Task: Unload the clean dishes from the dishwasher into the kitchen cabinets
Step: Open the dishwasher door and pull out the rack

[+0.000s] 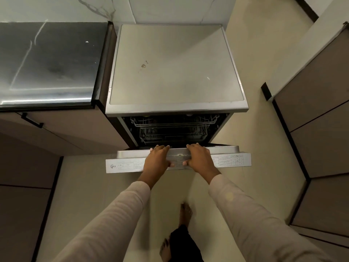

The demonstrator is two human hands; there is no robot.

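Observation:
A grey freestanding dishwasher (pixel 175 67) stands in front of me, seen from above. Its door (pixel 230 159) is partly lowered, with a white label strip along the top edge. My left hand (pixel 157 157) and my right hand (pixel 199 157) both grip that top edge near its middle, fingers curled over the inner side. Through the gap I see dark wire racks (pixel 173 127) inside. No dishes can be made out in the racks from here.
A dark glossy countertop (pixel 47 63) sits left of the dishwasher, with a cabinet drawer and black handle (pixel 32 121) below it. Brown cabinet fronts (pixel 321 129) line the right side. My bare feet (pixel 186 212) stand on the cream floor.

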